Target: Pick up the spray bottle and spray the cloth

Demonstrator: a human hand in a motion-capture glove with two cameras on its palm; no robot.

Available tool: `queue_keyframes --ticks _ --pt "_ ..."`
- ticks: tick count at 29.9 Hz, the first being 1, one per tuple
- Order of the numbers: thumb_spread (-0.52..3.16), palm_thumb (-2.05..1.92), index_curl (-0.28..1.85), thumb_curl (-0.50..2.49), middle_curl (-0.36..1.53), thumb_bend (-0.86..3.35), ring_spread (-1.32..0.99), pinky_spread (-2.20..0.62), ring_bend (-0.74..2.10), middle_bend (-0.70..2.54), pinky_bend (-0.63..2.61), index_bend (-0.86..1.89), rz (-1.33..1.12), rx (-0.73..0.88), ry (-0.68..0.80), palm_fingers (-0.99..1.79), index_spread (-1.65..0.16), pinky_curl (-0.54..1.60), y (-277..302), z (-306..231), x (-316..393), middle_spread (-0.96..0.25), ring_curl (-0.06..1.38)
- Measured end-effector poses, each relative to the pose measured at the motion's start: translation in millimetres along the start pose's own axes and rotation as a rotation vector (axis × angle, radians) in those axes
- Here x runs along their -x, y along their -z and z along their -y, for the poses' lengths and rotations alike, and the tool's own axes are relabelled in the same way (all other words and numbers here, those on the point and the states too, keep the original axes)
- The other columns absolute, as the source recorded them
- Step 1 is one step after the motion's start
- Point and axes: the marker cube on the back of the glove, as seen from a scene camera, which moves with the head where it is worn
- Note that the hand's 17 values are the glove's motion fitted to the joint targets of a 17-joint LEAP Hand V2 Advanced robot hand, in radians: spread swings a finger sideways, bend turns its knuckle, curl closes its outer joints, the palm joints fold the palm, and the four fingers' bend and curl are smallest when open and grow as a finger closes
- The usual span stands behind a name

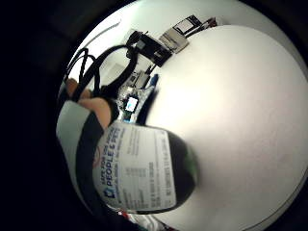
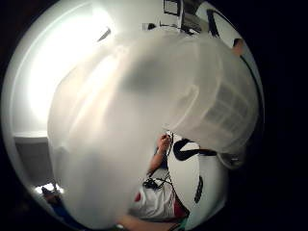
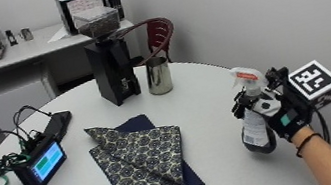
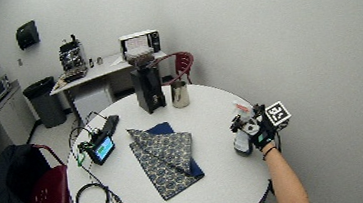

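Round white table (image 3: 206,95): gloved right hand (image 3: 284,115) is gripping the spray bottle (image 3: 256,123), fingers wrapping its neck, well apart from the patterned cloth (image 3: 143,162).

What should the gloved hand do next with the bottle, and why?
Probably carry it toward the cloth and aim the nozzle there. The black-gloved right hand grips the clear spray bottle with the white trigger head near the round white table's edge, apparently just off its surface, while the folded navy patterned cloth lies apart from it at mid-table, so spraying from here would likely miss.
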Motion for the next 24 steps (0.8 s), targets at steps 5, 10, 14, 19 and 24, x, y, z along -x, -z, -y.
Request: queue_keyframes --ticks 5,10,14,19,24 --pt "0.97 0.88 0.33 0.42 0.44 -0.03 -0.1 0.02 0.56 0.46 0.25 0.15 -0.106 0.087 0.035 1.27 -0.24 0.32 -10 25 75 -0.1 0.4" --pt "0.99 0.86 0.34 0.43 0.44 -0.03 -0.09 0.01 0.59 0.48 0.26 0.15 -0.236 0.196 -0.029 1.28 -0.22 0.34 -33 38 120 -0.09 0.41" --pt "1.0 0.87 0.34 0.43 0.45 -0.02 -0.1 0.0 0.61 0.49 0.26 0.15 -0.401 0.29 -0.173 1.28 -0.21 0.34 -61 31 92 -0.09 0.41" --pt "1.0 0.89 0.35 0.44 0.45 -0.01 -0.1 0.0 0.62 0.51 0.27 0.15 -0.404 0.354 -0.263 1.28 -0.2 0.35 -64 10 37 -0.08 0.42" --pt "1.0 0.89 0.36 0.45 0.46 -0.02 -0.09 0.01 0.64 0.52 0.27 0.15 -0.444 0.256 -0.191 1.27 -0.19 0.35 -28 28 85 -0.07 0.42"
